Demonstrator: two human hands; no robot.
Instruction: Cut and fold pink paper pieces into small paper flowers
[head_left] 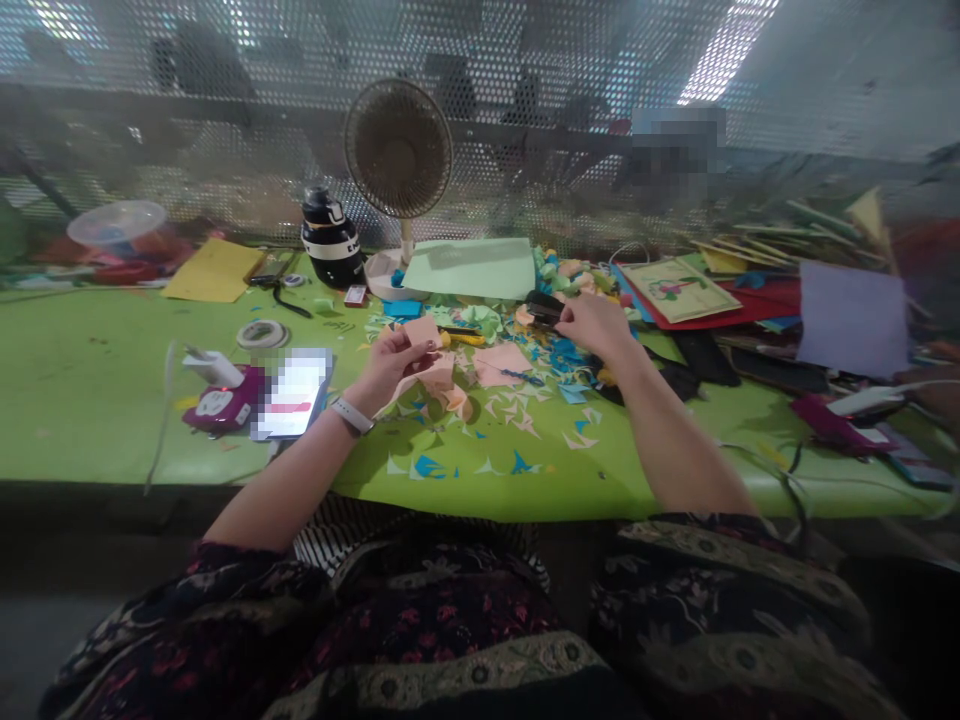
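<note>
My left hand (397,362) pinches a small peach-coloured paper piece (422,333) between thumb and fingers, above the green table. My right hand (600,325) is closed on the end of a small black tool (543,307); its exact kind is hard to make out. Under and between the hands lie peach paper sheets (501,363) and a yellow-and-black cutter-like tool (461,337). Blue, green and peach paper scraps (517,410) are scattered around them. A pale green sheet (472,268) lies just behind, beside a heap of cuttings.
A small fan (399,150) and a black bottle (331,240) stand at the back. To the left are a phone (294,393), a tape roll (262,333) and a charger (214,369). Coloured papers and cards (681,290) are piled at right, near cables and a second phone (921,463).
</note>
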